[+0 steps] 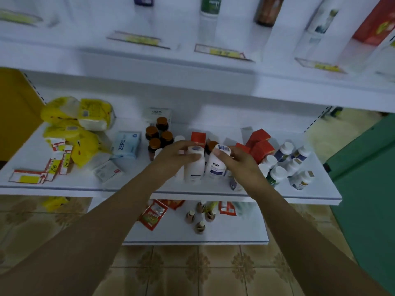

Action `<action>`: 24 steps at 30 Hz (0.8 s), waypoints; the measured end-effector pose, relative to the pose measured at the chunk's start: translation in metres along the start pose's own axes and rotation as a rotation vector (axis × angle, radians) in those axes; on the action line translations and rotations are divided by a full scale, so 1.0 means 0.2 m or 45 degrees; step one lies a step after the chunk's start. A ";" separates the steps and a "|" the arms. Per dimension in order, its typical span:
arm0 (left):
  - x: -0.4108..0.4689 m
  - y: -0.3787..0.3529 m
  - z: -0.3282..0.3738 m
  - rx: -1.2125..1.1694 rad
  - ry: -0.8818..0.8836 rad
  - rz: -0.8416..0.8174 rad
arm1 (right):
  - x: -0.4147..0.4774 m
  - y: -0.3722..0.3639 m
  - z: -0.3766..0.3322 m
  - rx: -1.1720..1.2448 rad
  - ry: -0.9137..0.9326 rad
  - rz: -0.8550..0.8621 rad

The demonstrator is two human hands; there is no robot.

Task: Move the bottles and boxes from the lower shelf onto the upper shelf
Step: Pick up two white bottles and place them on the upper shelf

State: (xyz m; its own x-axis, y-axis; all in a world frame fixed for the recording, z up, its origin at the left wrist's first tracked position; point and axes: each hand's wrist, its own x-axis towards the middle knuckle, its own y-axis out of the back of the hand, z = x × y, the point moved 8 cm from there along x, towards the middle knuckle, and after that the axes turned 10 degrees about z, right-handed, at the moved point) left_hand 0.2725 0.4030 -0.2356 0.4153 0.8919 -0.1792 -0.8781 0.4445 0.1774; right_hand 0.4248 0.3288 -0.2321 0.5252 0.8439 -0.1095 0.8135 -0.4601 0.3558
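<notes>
Two white plastic bottles stand upright at twelve o'clock on the lower shelf [64, 189], left hand [177, 153] curled around one [194, 165], right hand [237, 161] around the other [215, 164], probably light, smooth, best gripped mid-body.

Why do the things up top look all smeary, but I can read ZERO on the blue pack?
Head view: the upper shelf and its price tags are blurred; the blue ZERO pack on the lower shelf is sharper; dim bluish light; shelf edges bend from the wide lens.
</notes>
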 end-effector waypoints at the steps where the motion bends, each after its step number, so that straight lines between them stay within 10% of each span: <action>1: -0.04 0.02 0.03 -0.125 0.040 -0.008 | -0.03 -0.01 -0.05 0.060 0.008 -0.012; 10: -0.41 0.14 0.38 -0.820 0.172 -0.237 | -0.36 -0.11 -0.54 0.633 -0.048 -0.144; 24: -0.63 0.49 0.93 -0.806 -0.273 -0.264 | -0.62 -0.11 -1.22 1.015 0.190 -0.199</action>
State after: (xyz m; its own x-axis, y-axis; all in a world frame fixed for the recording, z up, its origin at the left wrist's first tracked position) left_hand 0.1782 0.3508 -0.0161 0.5701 0.8195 0.0580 -0.7181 0.5314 -0.4493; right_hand 0.2809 0.3017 0.0005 0.3985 0.9162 0.0412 0.8369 -0.3449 -0.4251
